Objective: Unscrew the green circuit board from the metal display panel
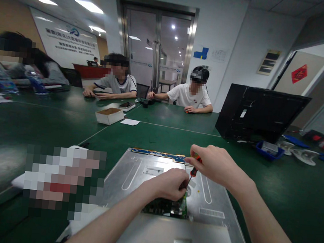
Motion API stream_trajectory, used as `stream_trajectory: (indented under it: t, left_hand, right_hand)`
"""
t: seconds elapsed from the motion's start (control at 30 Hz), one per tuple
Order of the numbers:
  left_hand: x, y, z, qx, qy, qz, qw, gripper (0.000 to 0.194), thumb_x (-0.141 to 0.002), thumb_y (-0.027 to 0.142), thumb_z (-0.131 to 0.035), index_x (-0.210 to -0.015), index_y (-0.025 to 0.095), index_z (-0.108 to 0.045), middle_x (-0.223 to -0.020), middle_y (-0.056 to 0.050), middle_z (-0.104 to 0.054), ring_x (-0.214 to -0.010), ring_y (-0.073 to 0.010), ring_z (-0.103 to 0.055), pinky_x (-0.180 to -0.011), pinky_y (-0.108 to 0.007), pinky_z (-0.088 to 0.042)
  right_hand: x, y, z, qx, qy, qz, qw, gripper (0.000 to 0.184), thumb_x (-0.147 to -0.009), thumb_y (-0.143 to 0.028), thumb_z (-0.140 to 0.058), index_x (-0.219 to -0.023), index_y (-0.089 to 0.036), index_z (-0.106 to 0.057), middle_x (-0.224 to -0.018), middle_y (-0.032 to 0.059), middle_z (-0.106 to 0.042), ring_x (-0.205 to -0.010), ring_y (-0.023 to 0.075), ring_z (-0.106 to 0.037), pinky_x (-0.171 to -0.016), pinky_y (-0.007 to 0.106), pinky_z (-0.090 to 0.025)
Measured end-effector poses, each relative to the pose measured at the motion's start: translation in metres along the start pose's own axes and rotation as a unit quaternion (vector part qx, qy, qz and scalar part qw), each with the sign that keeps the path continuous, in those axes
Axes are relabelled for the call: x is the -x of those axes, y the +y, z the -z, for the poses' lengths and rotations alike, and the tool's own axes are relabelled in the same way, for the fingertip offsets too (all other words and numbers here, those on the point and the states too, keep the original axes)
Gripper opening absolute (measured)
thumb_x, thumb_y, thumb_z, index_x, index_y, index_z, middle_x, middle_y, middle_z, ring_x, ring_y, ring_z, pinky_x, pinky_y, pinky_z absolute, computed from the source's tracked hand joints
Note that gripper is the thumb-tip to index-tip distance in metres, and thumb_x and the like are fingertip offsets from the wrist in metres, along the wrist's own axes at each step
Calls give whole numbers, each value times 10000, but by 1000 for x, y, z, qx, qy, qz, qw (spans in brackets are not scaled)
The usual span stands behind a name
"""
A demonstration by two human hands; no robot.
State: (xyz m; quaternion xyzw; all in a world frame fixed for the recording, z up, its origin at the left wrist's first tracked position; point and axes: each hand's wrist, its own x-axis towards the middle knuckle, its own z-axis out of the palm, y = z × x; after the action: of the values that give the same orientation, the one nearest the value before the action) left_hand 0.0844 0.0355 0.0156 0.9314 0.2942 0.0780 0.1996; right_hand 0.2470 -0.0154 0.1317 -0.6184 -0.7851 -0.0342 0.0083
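Observation:
My right hand is wrapped round the red and black handle of a screwdriver, which tilts with its shaft pointing down. Close to the shaft's lower end, my left hand has its fingers curled together; whatever they pinch is hidden. Both hands are over the silver metal back of a flat display panel lying on the table. Partly covered by my left hand and forearm is a green circuit board on the panel. A narrow blue circuit strip runs along the panel's far edge.
A black monitor housing stands at the right, beside a blue tray. An open white box sits on the green table. Across it sit two people; others are at far left near water bottles.

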Motion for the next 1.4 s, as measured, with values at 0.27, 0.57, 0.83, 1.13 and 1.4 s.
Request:
stream_trajectory:
  t: [0.27, 0.57, 0.83, 1.13, 1.4]
  left_hand:
    - [-2, -1, -2, -21, -2, -7, 1000, 209, -776, 77, -684, -678, 206, -552, -700, -26, -649, -664, -201, -581, -607, -306, -351]
    - [-1, 1, 0, -35, -9, -6, 999, 195, -785, 87, -671, -699, 206, -542, -771, -50, -680, -694, -210, -601, -625, -308, -360]
    - [0, 3, 1, -35, -6, -11, 999, 154, -785, 81, -670, -748, 198, -576, -796, -44, -696, -703, -202, -609, -617, -293, -379]
    - [0, 2, -1, -45, -5, -7, 999, 109, -770, 88, -670, -797, 186, -630, -827, -54, -725, -733, -219, -637, -636, -293, -404]
    - [1, 2, 0, -38, -8, -8, 999, 143, -734, 77, -659, -764, 195, -586, -785, -36, -696, -692, -198, -607, -609, -285, -387]
  right_hand:
    - [2, 3, -3, -53, 14, 57, 997, 235, -937, -215, -702, -1154, -227, -613, -966, 48, -775, -853, 227, -718, -618, 283, -281]
    - [-2, 0, -2, 22, 17, -1, 1000, 240, -1089, -407, -548, -1043, -230, -704, -883, 93, -785, -828, 274, -748, -587, 311, -237]
    - [3, 7, -2, -61, 8, 60, 996, 273, -946, -267, -729, -1204, -241, -643, -982, 51, -792, -870, 236, -724, -635, 278, -305]
    - [1, 4, -2, -18, 13, 22, 1000, 109, -1013, -306, -644, -1062, -244, -719, -890, 60, -791, -813, 242, -728, -597, 293, -250]
    - [1, 8, -4, -32, 11, 24, 999, 240, -1008, -401, -691, -1189, -247, -662, -969, 73, -798, -853, 267, -735, -605, 291, -268]
